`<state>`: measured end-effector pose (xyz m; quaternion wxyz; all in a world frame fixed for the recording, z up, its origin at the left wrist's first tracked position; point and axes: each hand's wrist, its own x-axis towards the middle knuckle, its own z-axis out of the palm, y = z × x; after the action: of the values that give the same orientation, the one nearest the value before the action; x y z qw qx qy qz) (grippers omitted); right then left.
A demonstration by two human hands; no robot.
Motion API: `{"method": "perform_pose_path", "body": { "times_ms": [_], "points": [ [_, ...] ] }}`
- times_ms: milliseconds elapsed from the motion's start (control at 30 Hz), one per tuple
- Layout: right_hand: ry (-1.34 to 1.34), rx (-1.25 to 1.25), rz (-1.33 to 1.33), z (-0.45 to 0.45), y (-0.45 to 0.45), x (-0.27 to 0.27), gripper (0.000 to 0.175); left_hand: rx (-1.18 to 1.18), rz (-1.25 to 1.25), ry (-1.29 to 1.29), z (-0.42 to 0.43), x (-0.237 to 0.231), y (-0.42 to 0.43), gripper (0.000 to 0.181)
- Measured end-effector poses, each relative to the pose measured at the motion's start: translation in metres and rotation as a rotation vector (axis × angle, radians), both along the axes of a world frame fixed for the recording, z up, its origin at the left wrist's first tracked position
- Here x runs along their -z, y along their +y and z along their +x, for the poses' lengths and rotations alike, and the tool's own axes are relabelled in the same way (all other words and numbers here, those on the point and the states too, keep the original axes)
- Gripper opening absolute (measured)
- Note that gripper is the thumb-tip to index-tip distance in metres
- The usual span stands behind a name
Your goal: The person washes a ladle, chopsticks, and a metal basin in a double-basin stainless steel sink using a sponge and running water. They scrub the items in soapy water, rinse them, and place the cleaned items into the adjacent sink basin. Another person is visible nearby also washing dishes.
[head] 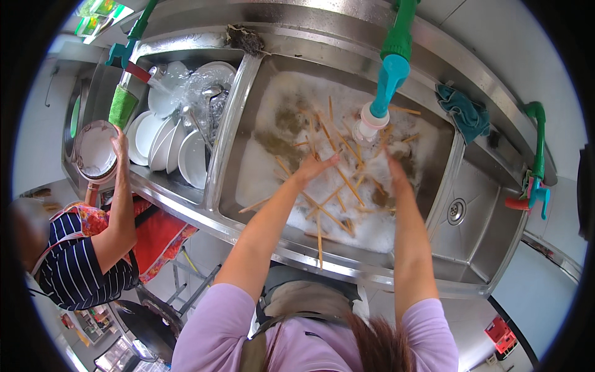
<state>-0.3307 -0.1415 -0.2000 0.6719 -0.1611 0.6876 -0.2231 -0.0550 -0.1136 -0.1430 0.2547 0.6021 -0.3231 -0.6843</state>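
Chopsticks (351,186) lie scattered at many angles in the foamy, brownish water of the middle steel sink basin (232,186). My left hand (318,166) is low over the suds, thumb spread, among the chopsticks; whether its fingers hold any is unclear. On the other side, my right hand (390,160) is blurred and partly lost in foam, so its grip cannot be made out. Between and above both hands hangs a turquoise tap (389,83) with a white nozzle (369,123). One chopstick rests across the front rim of the basin.
The left basin holds white bowls (162,139), plates and ladles (197,123) under running water. A co-worker (88,246) stands there holding a bowl (96,151). At right are a teal cloth (462,111), a smaller basin with a drain (456,211), and another tap (538,197).
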Motion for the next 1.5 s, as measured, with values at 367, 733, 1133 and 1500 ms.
{"method": "perform_pose_path", "body": {
  "times_ms": [367,733,1133,1500],
  "points": [
    [-0.443,-0.116,0.011,0.093,-0.003,-0.104,0.037,-0.322,0.112,0.492,0.014,-0.043,0.023,0.05],
    [0.637,-0.886,-0.385,0.064,0.032,-0.141,0.071,0.179,-0.457,-0.669,0.048,-0.056,0.027,0.06],
    [1.433,-0.862,-1.192,0.058,-0.005,-0.098,0.04,0.168,0.268,-0.251,0.134,0.057,0.125,0.104],
    [0.78,-1.254,-0.469,0.056,0.087,-0.078,0.017,-0.334,0.26,0.196,0.003,-0.02,0.085,0.038]
  ]
}}
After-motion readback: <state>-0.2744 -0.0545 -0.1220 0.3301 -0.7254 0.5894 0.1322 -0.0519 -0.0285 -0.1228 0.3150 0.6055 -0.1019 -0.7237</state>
